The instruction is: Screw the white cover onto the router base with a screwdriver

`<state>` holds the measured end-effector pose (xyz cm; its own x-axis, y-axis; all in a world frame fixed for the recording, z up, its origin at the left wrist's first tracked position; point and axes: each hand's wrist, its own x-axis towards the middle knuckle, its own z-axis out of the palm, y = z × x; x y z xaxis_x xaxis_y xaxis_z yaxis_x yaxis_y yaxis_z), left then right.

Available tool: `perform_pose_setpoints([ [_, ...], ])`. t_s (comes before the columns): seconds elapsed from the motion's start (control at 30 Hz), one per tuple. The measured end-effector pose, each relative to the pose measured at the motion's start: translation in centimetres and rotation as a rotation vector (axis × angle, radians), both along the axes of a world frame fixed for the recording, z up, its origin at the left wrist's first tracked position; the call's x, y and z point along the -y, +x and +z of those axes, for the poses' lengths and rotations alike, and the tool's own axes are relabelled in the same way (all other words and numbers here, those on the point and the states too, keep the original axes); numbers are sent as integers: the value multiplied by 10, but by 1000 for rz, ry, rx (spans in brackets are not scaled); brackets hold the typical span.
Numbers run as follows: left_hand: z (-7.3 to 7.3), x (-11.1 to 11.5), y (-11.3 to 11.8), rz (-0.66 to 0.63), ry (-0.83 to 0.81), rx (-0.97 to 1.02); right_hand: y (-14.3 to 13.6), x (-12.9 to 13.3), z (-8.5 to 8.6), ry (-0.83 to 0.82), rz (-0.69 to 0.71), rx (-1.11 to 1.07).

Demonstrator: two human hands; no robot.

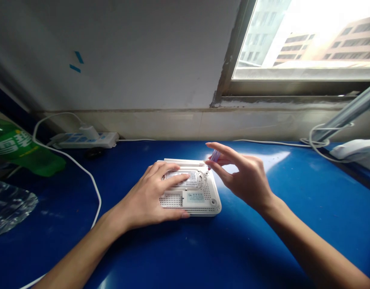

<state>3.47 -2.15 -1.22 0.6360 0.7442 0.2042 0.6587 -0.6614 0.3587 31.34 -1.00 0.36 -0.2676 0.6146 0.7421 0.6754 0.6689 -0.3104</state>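
Note:
A white router (200, 206) lies with its vented, labelled underside up on the blue table. My left hand (155, 192) is spread over its left part, thumb along the near edge and fingers across the label, holding it down. Between the thumb and fingers of my right hand (239, 172) is the translucent purple handle of a small screwdriver (215, 155). It leans over the round recess (207, 173) at the router's far right corner. Whether its tip touches inside the recess I cannot tell. Another round recess (213, 202) shows at the near right corner.
A white power strip (91, 139) with a plug stands by the wall, its white cable (88, 176) looping across the left side. Further left lie a green bottle (25, 148) and a clear plastic bottle (13, 206). A metal post (344, 112) wrapped with cable stands right.

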Motion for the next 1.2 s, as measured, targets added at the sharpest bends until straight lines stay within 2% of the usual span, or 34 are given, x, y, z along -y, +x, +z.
perform_pose_setpoints([
  [0.17,1,0,-1,-8,1,-8,-3,2,0,-48,80,34],
  [0.3,0,0,0,-10,0,-8,4,-2,4,-172,192,-8],
  [0.4,0,0,0,-3,-5,-10,7,-3,6,-229,223,-52],
  [0.5,1,0,0,7,-12,-7,3,-2,7,-198,179,-54],
  [0.73,1,1,1,1,-9,10,-12,8,5,-31,-46,37],
  [0.9,1,1,0,0,-2,21,-12,4,2,-37,-48,29],
  [1.0,1,1,0,-6,-2,27,-5,0,2,-103,9,-11],
  [1.13,0,1,0,-8,1,12,4,-2,2,-283,171,-70],
  [1.2,0,1,-1,-4,-3,6,4,-2,3,-303,188,-83],
])
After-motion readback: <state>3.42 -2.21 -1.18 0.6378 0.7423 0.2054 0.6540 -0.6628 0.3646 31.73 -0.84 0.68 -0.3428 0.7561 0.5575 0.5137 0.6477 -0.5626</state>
